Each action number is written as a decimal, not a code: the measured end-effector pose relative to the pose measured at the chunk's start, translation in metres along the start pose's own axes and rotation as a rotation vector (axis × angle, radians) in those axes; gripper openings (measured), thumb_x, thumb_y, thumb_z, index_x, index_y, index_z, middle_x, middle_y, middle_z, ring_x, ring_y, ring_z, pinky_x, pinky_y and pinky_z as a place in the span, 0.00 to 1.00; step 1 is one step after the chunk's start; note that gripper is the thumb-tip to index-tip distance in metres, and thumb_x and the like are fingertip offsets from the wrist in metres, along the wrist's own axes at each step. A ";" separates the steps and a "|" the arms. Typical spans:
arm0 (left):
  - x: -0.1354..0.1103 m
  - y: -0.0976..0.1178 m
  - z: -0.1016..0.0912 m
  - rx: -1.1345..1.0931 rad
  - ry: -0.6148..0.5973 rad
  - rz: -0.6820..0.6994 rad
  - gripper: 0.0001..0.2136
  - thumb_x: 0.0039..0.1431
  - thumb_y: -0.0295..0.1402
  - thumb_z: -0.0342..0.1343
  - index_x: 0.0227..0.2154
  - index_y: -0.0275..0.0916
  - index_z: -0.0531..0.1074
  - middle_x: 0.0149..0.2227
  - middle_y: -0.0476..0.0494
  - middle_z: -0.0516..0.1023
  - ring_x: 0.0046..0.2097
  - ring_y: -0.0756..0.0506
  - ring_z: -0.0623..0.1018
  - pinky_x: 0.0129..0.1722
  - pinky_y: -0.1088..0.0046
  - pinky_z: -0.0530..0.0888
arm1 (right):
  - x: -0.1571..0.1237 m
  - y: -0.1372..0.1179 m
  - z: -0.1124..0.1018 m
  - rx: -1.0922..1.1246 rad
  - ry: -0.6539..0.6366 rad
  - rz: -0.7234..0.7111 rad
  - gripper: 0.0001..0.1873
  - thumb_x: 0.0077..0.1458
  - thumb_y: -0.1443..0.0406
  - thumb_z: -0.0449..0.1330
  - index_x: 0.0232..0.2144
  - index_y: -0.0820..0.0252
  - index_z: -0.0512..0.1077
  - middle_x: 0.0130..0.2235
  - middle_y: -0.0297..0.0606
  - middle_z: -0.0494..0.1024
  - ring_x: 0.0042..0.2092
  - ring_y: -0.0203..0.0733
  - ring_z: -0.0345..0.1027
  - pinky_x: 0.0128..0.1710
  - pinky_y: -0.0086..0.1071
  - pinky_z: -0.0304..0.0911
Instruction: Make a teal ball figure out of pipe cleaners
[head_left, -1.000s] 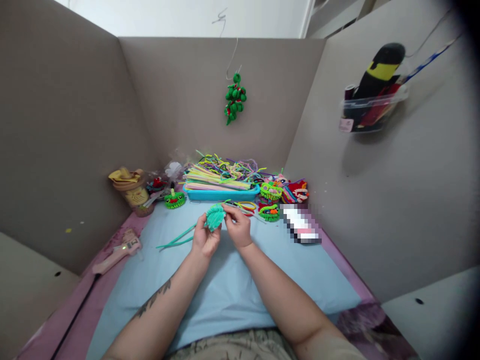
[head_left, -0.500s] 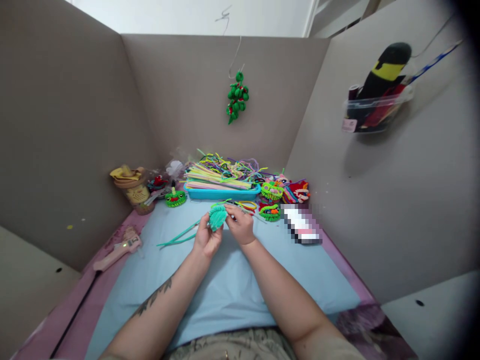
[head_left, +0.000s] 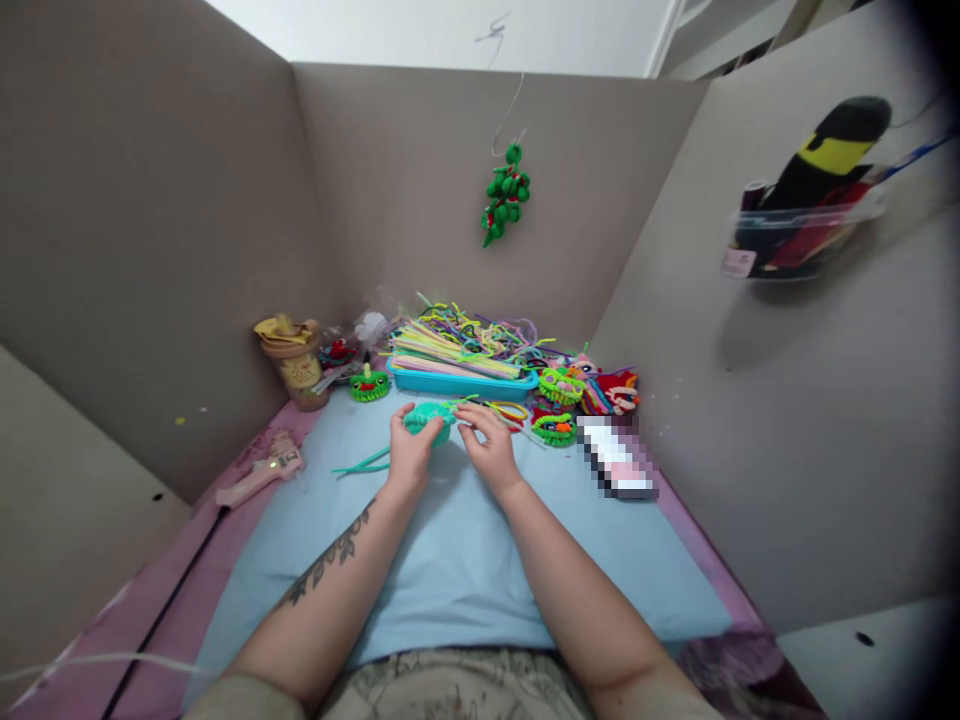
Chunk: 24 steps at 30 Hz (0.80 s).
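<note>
My left hand point(head_left: 409, 452) is closed round a teal pipe-cleaner coil point(head_left: 430, 416), held low over the light blue mat point(head_left: 450, 560). Loose teal pipe-cleaner tails point(head_left: 360, 465) trail from the coil to the left across the mat. My right hand point(head_left: 491, 445) lies just right of the coil, palm down, its fingertips pinching at the coil's right end. What the right fingers grip is too small to make out.
A blue tray point(head_left: 461, 380) piled with coloured pipe cleaners stands at the back. Small green and red pipe-cleaner figures point(head_left: 559, 405) lie to its right, a green one point(head_left: 370, 385) to its left. A pink glue gun point(head_left: 259, 475) lies at left, a tan jar point(head_left: 296, 360) behind it. A green ornament point(head_left: 504, 195) hangs on the back wall.
Both hands have lowered toward the mat and moved slightly away from me, turning the teal coil from upright to lying flatter. My head has turned a little to the left.
</note>
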<state>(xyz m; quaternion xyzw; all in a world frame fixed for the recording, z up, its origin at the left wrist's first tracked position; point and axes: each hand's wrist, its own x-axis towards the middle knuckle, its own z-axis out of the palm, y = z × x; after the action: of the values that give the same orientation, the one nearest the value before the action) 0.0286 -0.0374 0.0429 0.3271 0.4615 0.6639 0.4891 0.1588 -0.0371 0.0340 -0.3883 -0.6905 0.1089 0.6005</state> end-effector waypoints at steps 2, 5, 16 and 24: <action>-0.001 -0.002 0.001 0.003 -0.039 -0.026 0.32 0.38 0.35 0.67 0.48 0.39 0.61 0.35 0.47 0.72 0.31 0.52 0.73 0.33 0.75 0.69 | 0.000 -0.003 0.001 -0.010 -0.024 -0.030 0.10 0.54 0.67 0.56 0.37 0.53 0.76 0.43 0.39 0.76 0.47 0.42 0.68 0.50 0.40 0.62; -0.003 -0.002 0.003 -0.026 -0.075 -0.104 0.34 0.37 0.36 0.67 0.49 0.39 0.60 0.33 0.47 0.73 0.29 0.52 0.73 0.29 0.76 0.68 | 0.000 -0.003 0.004 -0.004 -0.018 -0.002 0.08 0.54 0.66 0.57 0.34 0.54 0.76 0.41 0.39 0.76 0.45 0.41 0.68 0.49 0.40 0.61; -0.003 -0.012 0.005 -0.194 -0.103 -0.178 0.32 0.30 0.34 0.71 0.41 0.37 0.63 0.29 0.48 0.76 0.28 0.51 0.75 0.29 0.76 0.70 | 0.002 0.017 0.009 -0.018 -0.058 0.196 0.05 0.51 0.66 0.57 0.29 0.58 0.74 0.33 0.37 0.75 0.39 0.41 0.67 0.37 0.34 0.63; -0.002 -0.017 0.006 -0.104 -0.080 -0.152 0.35 0.33 0.31 0.69 0.46 0.38 0.58 0.28 0.50 0.75 0.27 0.51 0.75 0.27 0.77 0.69 | 0.004 0.017 0.007 0.058 -0.095 0.258 0.04 0.48 0.67 0.56 0.26 0.59 0.71 0.32 0.36 0.72 0.37 0.39 0.67 0.31 0.30 0.61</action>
<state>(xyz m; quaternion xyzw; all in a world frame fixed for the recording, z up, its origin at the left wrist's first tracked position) 0.0403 -0.0362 0.0286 0.2914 0.4301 0.6343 0.5725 0.1593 -0.0209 0.0252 -0.4509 -0.6590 0.2232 0.5590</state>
